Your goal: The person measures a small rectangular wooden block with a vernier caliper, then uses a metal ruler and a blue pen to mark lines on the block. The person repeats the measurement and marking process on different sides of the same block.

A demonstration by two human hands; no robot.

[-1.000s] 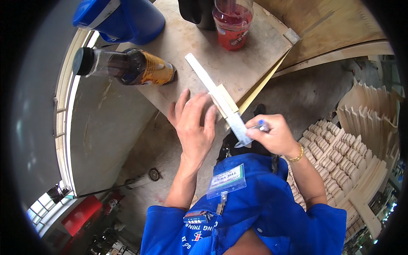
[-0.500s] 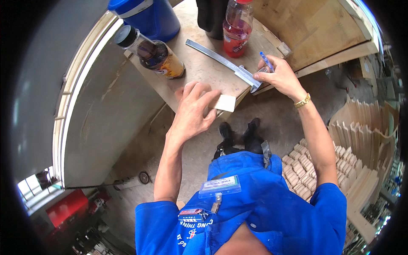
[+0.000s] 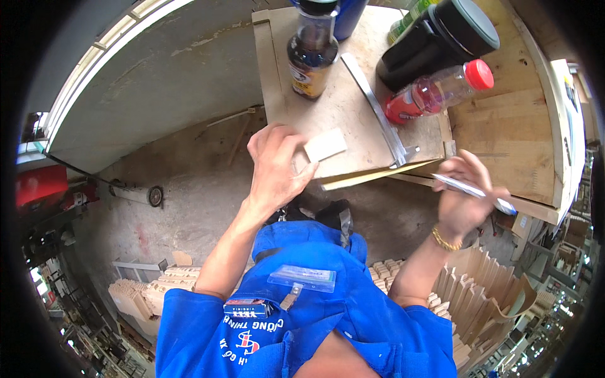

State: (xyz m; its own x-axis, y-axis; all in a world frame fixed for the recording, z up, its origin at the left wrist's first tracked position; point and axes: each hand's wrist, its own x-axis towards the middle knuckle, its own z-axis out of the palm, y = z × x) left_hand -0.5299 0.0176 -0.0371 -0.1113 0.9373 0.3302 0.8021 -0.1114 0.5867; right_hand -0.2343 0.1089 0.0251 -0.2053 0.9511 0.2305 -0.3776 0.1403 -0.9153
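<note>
My left hand (image 3: 272,157) is at the table's left front corner, its fingers bent and closed at the left end of a small pale rectangular piece (image 3: 328,145). Part of its grip is hidden. To the right, a metal vernier caliper (image 3: 373,106) lies slantwise on the wooden tabletop (image 3: 343,116), jaws near the front edge. My right hand (image 3: 463,195), slightly blurred, is off the table's right front corner with its fingers closed around a white and blue pen (image 3: 469,188).
A dark-liquid bottle (image 3: 312,57) stands behind my left hand. A red-capped bottle (image 3: 435,94) and a black tumbler (image 3: 428,47) are at the right, beside a wooden panel (image 3: 504,126). Stacked wooden parts (image 3: 472,283) are below my right arm.
My right hand has let go of the caliper and moved right and down with the pen. The caliper now rests on the table. The view has shifted.
</note>
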